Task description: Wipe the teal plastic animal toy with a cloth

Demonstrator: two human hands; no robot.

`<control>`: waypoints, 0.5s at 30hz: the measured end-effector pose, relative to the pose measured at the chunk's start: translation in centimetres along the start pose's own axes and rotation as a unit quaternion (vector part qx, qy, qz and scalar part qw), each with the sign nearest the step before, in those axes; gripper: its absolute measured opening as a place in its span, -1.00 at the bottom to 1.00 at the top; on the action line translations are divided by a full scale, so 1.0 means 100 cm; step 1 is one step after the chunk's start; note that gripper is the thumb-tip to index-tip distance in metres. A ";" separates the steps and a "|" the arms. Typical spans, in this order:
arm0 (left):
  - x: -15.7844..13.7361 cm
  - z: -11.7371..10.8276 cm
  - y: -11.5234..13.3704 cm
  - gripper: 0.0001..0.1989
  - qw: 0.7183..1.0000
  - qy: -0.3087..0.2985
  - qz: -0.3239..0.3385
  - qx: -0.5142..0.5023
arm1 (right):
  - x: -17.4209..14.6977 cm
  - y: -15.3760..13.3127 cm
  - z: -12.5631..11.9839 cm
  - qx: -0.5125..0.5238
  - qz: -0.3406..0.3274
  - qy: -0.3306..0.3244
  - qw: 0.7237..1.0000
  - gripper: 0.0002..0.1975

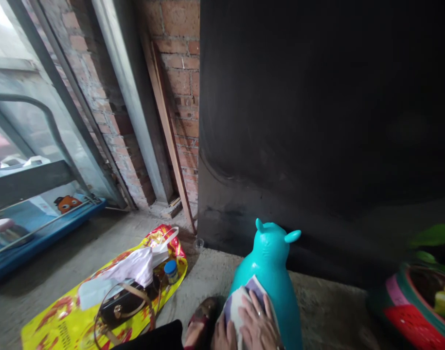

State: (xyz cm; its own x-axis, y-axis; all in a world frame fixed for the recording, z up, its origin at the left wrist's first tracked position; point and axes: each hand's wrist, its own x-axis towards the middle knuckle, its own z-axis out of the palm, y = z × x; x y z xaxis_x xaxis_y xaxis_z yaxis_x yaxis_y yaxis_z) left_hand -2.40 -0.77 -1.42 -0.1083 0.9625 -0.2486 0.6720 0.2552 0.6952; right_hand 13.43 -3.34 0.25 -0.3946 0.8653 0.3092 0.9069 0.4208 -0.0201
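Observation:
A shiny turquoise inflatable animal with a rounded head and two ears stands upright on the floor before me. A white and purple cloth lies against its back, low in the view. My right hand, with a ring on one finger, rests flat on the cloth with its fingers spread, pressing it to the toy. At the cloth's left edge my left hand has its fingers curled over the fabric. The lower edge of the frame cuts off both hands and the toy's lower body.
Left on the concrete floor is a yellow printed sheet bearing a handbag, white cloth and blue-lidded jar. A blue trolley stands farther left. A black panel rises ahead; a painted plant pot sits right.

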 end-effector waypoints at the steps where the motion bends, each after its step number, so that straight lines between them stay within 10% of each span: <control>1: 0.002 0.003 0.004 -0.58 1.000 -0.020 -0.004 0.015 | 0.011 0.005 -0.007 0.025 0.042 -0.039 0.998 -0.58; 8: 0.010 0.005 0.022 -0.51 0.993 -0.089 0.028 0.074 | 0.043 0.013 -0.022 0.091 0.143 -0.094 0.981 -0.52; 15: -0.033 -0.004 0.000 -0.59 0.998 -0.023 0.035 0.040 | -0.054 -0.041 0.022 -0.052 0.208 0.093 0.972 -0.68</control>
State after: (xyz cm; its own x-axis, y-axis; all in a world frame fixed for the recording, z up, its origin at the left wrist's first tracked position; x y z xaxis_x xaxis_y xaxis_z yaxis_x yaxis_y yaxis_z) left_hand -2.32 -3.89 -0.38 -0.0264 0.9723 -0.2321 0.7328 0.1768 0.6571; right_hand 11.56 -9.15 -3.45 0.0348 0.8861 0.4623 0.9962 0.0060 -0.0865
